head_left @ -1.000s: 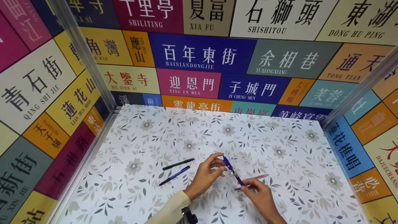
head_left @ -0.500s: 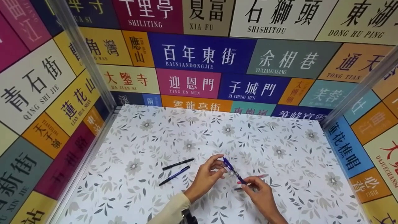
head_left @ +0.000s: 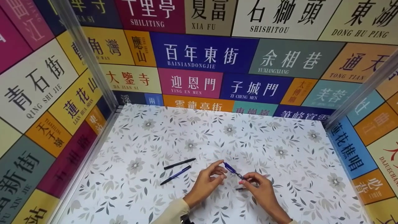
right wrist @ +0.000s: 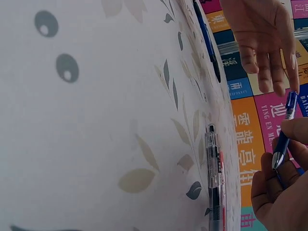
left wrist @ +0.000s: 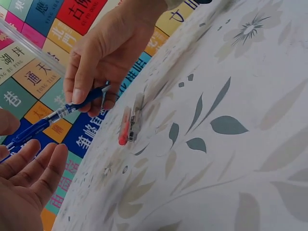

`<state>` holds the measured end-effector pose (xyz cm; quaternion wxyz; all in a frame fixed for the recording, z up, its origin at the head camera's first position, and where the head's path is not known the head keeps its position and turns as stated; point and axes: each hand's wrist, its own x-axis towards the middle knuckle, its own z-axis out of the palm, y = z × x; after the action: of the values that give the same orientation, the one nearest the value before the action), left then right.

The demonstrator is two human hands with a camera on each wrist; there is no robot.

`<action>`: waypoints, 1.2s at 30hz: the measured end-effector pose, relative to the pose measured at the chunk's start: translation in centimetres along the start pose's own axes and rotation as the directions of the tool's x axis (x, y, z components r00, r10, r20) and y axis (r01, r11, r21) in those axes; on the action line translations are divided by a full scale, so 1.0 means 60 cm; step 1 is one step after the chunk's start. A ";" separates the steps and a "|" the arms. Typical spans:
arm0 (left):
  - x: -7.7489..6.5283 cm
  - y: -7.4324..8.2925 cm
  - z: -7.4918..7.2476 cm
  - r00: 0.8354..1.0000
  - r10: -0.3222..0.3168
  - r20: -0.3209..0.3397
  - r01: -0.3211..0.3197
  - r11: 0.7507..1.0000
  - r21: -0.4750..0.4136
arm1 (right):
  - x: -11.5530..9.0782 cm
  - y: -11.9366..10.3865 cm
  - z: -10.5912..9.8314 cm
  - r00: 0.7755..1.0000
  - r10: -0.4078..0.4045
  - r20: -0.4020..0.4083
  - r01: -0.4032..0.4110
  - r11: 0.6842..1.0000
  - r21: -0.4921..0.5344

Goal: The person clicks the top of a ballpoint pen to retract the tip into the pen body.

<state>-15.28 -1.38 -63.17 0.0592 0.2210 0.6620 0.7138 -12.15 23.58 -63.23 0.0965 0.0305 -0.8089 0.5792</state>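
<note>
Between my two hands, above the table, a blue pen [head_left: 230, 168] with a clear section along its barrel is held at a slant. My right hand [head_left: 261, 188] pinches its lower end between thumb and fingers. The index fingertip of my left hand [head_left: 206, 180] meets the pen's other end, while the remaining fingers are loosely extended, as the left wrist view shows. Below the right hand lie two clear-barrelled pens, one with black parts [right wrist: 213, 163] and one with red [right wrist: 223, 192]; in the head view the right hand mostly hides them.
Left of my left hand, a black pen [head_left: 179, 163] and a dark blue pen [head_left: 175, 175] lie side by side on the table. A white floral cloth [head_left: 186, 130] covers the table. Colourful panels with printed lettering [head_left: 202, 56] rise behind it and at both sides.
My right hand has risen slightly, so the blue pen lies at a flatter slant. The left fingertip stays at the pen's end. The head view has shifted a little.
</note>
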 end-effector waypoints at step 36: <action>-0.032 -0.058 -0.019 0.931 0.313 -0.189 -0.126 0.759 0.638 | 0.106 0.048 0.012 0.948 -0.086 0.305 0.125 0.986 -0.108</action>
<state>-14.73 -2.76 -67.05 -0.1968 0.1999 0.8286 0.4844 -18.93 24.20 -64.90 0.0055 0.1550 -0.8463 0.5096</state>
